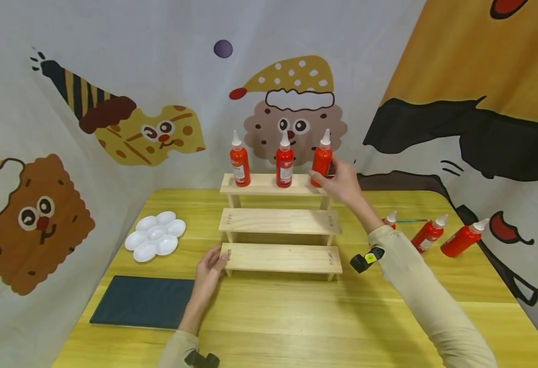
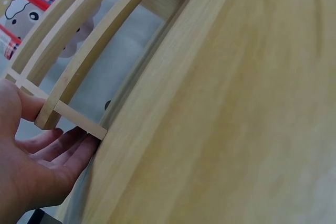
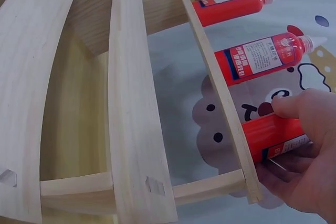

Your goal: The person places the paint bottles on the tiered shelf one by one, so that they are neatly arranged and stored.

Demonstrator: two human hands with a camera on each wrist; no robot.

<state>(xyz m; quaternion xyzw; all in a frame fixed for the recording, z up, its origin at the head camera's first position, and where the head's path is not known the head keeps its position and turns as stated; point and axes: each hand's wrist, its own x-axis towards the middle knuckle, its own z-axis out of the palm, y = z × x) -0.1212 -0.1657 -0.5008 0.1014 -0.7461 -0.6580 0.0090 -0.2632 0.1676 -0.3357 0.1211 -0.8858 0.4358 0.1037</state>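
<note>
A three-step wooden display rack stands on the table. My left hand holds the left end of its lowest step; in the left wrist view the thumb is at the shelf end and the fingers lie along the side support. On the top step, my right hand grips a red paint bottle with a white nozzle, upright at the right end. The thumb is on the near side of this bottle in the right wrist view. Two like bottles, one at left and one mid-step, stand beside it.
More red bottles stand on the table at right, partly behind my right sleeve, near a thin brush. A white flower-shaped palette and a dark flat board lie at left. A printed cloth hangs behind the table.
</note>
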